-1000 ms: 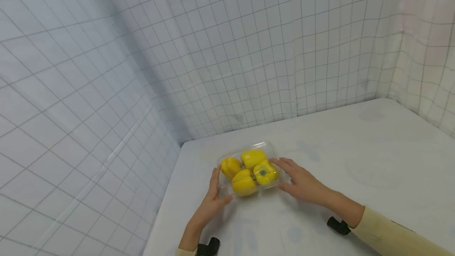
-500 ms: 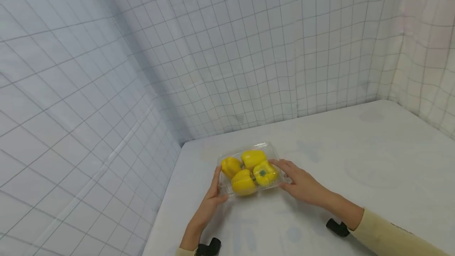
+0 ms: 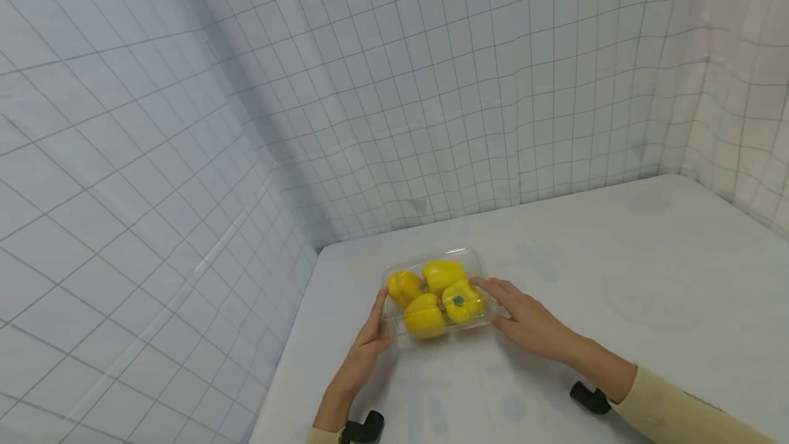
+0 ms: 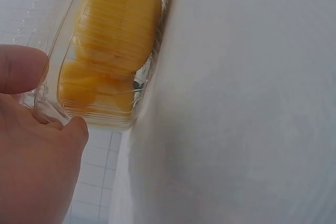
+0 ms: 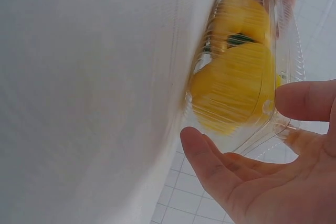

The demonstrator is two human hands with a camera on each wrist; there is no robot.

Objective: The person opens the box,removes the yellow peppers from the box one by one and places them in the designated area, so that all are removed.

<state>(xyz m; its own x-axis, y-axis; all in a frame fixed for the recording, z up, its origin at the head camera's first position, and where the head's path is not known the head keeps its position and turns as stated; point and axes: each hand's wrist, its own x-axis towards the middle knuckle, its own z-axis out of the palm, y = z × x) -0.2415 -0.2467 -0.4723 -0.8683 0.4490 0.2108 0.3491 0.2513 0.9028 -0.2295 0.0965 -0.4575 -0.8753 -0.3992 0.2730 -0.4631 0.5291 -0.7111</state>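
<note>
A clear plastic clamshell box (image 3: pixel 394 324) holding several yellow bell peppers (image 3: pixel 425 317) sits on the white table. My left hand (image 3: pixel 364 351) grips its left end, thumb at the near corner and fingers along the side. In the left wrist view, the thumb (image 4: pixel 23 69) laps over the box's rim while other fingertips meet the lower wall. At the opposite end, my right hand (image 3: pixel 530 321) holds the near right corner. The right wrist view has its thumb (image 5: pixel 304 100) against the rim, with lower fingers (image 5: pixel 205 156) spread beside the end wall.
The table (image 3: pixel 616 279) stretches out to the right. Grid-patterned white curtains (image 3: pixel 431 88) hang along its back and left sides. A black device (image 3: pixel 364 427) sits at the left wrist, and another black device (image 3: pixel 590 397) at the right.
The left thumb has drawn back slightly toward the box's near left corner. The box and right hand keep nearly the same place; the head view has shifted a little.
</note>
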